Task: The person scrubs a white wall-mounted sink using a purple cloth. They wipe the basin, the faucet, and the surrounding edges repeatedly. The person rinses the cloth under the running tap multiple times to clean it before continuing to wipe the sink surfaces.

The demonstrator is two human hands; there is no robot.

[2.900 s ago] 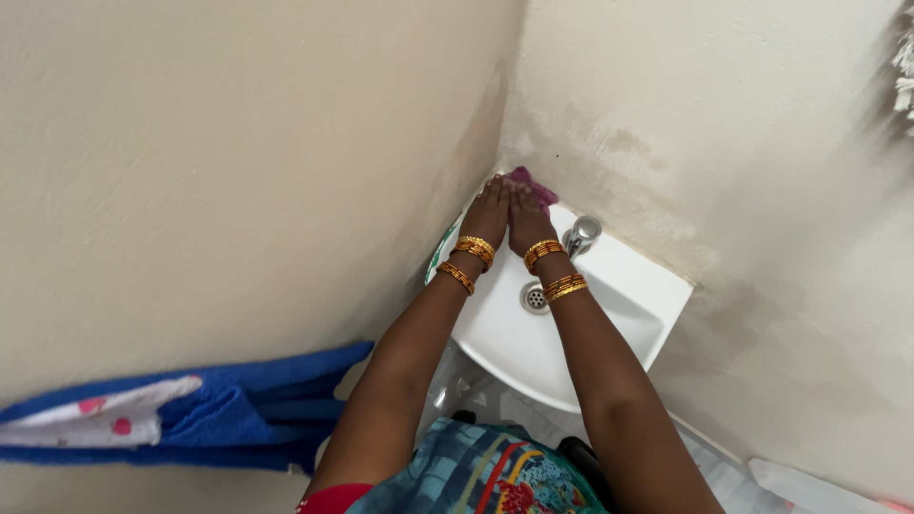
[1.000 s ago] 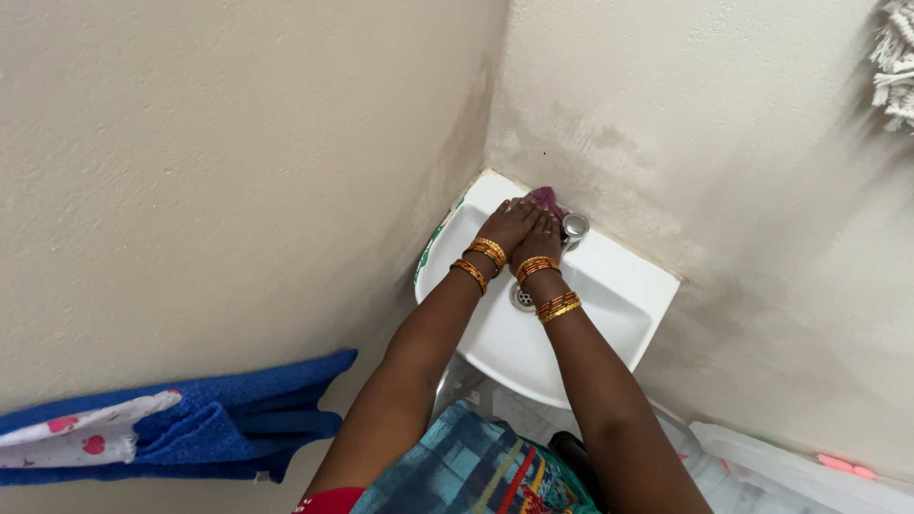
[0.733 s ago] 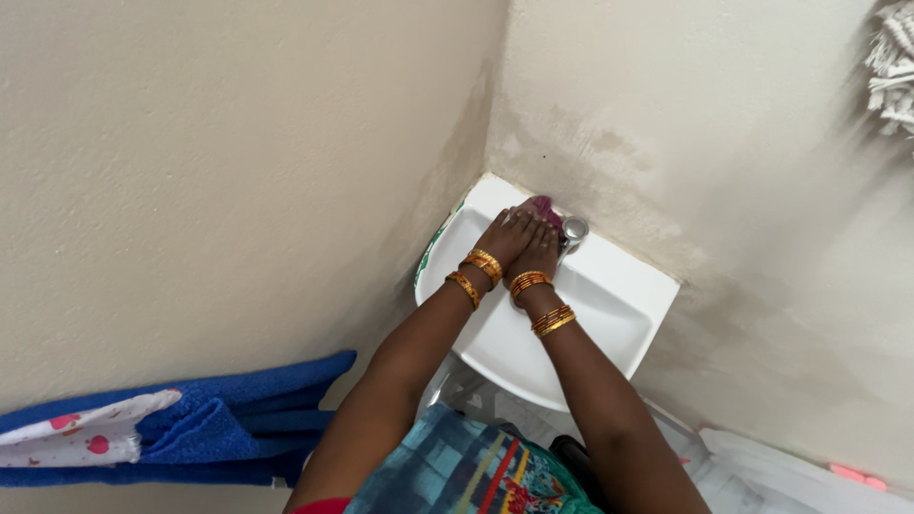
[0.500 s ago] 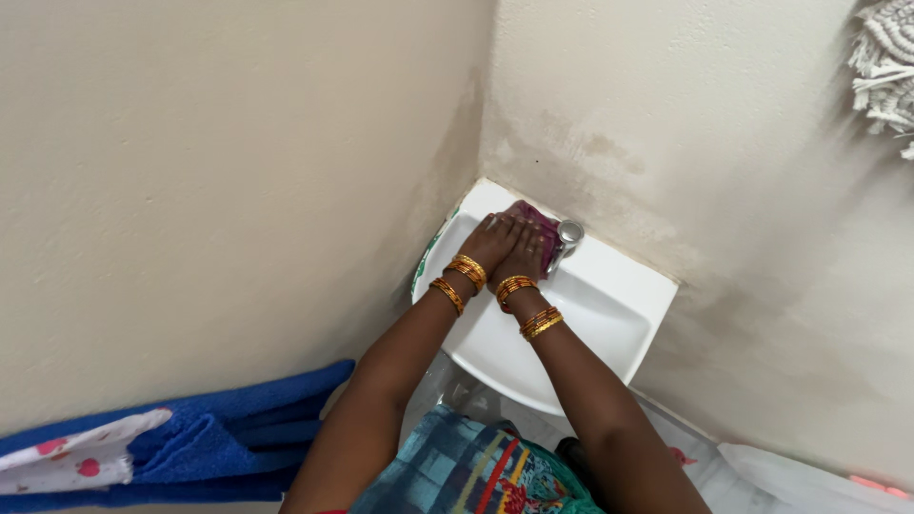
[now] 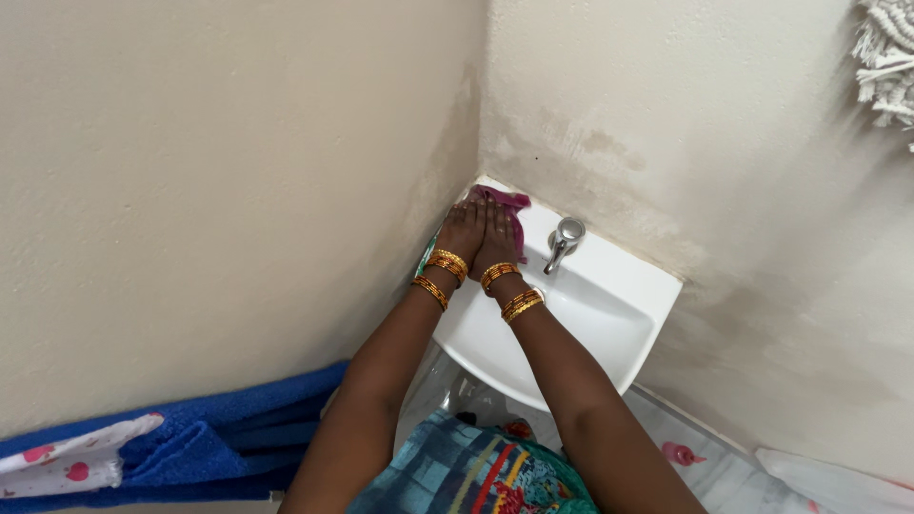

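Two hands lie flat, side by side, left hand (image 5: 463, 228) and right hand (image 5: 497, 238), fingers straight and pressing a crumpled magenta cloth (image 5: 509, 207) onto the back-left rim of the white ceramic corner basin (image 5: 609, 328), hard against both cream walls (image 5: 238, 162), leaving open bowl beside the chrome metal tap (image 5: 565, 240).

Soft even light, sharp focus, faint shadows in wall corner, slight wide-angle stretch.

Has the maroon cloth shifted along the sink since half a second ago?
Yes. The cloth, pressed under both hands, has slid away from the tap toward the sink's wall corner.
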